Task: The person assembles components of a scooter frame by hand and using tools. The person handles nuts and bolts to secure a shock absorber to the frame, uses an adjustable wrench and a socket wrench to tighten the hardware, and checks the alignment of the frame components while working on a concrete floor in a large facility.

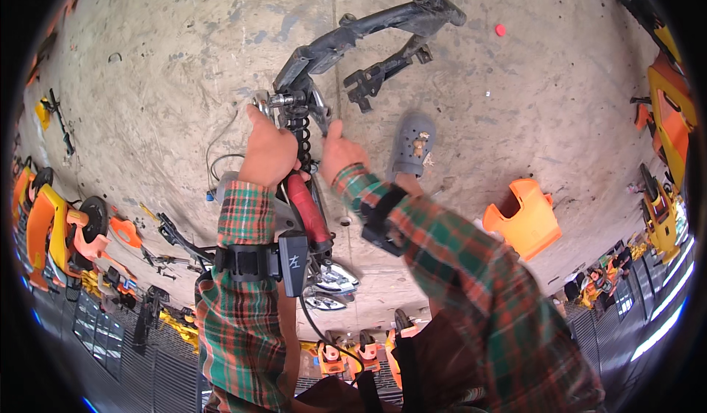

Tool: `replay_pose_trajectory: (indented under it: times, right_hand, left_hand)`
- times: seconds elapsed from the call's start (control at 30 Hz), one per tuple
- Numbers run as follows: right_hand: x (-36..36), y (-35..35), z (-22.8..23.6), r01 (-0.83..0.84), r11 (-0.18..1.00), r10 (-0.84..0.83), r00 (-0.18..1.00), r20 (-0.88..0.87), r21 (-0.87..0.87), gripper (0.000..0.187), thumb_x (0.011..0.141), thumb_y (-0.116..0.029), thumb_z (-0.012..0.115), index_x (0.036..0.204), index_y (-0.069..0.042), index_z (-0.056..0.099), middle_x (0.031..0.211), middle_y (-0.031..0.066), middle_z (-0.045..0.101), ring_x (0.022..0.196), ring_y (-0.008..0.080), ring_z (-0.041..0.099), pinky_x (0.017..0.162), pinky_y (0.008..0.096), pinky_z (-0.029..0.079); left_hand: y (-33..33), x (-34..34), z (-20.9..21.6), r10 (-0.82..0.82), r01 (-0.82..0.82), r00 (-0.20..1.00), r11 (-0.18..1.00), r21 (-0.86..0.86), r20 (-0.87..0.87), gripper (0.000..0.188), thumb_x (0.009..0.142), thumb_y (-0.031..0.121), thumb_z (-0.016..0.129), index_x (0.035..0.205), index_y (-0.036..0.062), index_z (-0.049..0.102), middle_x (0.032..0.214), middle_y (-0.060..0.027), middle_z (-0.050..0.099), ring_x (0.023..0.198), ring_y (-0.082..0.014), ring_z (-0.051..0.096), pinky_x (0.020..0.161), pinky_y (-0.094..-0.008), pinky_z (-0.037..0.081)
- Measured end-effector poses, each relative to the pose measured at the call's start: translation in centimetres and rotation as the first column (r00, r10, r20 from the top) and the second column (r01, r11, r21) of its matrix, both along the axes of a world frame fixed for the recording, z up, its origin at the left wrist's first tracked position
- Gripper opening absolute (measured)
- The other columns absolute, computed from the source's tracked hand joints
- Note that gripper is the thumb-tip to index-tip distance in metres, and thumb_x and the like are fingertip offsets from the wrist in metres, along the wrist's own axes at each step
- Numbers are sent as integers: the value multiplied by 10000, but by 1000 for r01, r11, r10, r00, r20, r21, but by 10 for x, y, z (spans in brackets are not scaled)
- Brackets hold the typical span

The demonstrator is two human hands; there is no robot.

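Observation:
A black scooter-like frame (331,43) lies on the concrete floor, with a coil spring shock absorber (299,127) at its near end. My left hand (269,150) is curled at the left of the spring, closed around what looks like a ratchet wrench (260,101); its handle is hidden. A silver socket (283,100) reaches from its round head to the joint above the spring. My right hand (342,153) is closed to the right of the spring, by a flat silver metal piece (319,109); its grip is partly hidden. Below my hands runs a red tube-like part (307,208).
A grey clog (412,144) on a foot is right of the frame. An orange plastic shell (524,220) lies farther right, and a red cap (500,30) lies beyond. Yellow and orange scooter parts (51,229) crowd the left side. A thin cable (213,155) loops beside my left hand.

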State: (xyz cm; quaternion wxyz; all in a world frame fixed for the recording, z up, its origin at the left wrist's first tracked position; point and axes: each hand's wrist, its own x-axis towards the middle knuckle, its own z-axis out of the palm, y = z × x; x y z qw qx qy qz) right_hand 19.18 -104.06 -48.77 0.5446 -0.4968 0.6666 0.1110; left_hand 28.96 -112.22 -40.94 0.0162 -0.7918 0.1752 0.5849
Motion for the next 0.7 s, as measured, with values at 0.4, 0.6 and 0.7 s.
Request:
replay_pose_trajectory:
  times: [0.4, 0.6, 0.7]
  right_hand:
    - [-14, 26, -67, 368, 923, -351, 925, 146, -116, 274, 816, -126, 512, 1068, -19, 514, 817, 239, 618, 752, 423, 595, 676, 497, 474]
    - [-91, 17, -40, 237, 971, -233, 969, 76, -42, 316, 896, -244, 444, 1132, -34, 466, 927, 246, 605, 864, 421, 582, 753, 508, 460]
    - [-92, -41, -15, 53, 997, -60, 990, 128, 56, 361, 900, -309, 452, 1136, -35, 468, 945, 234, 605, 895, 397, 587, 755, 485, 469]
  left_hand:
    - [1, -8, -7, 23, -22, 998, 1000, 18, -61, 620, 847, 4, 369, 1359, 88, 32, 723, -99, 438, 449, -144, 441, 370, -342, 484]
    - [3, -16, -14, 22, -17, 991, 999, 37, -128, 568, 831, 0, 368, 1323, 48, 88, 782, -115, 449, 475, -147, 451, 371, -351, 500]
    - [-4, -7, 3, 29, -28, 999, 999, 42, -16, 475, 815, 0, 391, 1246, 128, 237, 691, -57, 400, 475, -129, 423, 382, -339, 475]
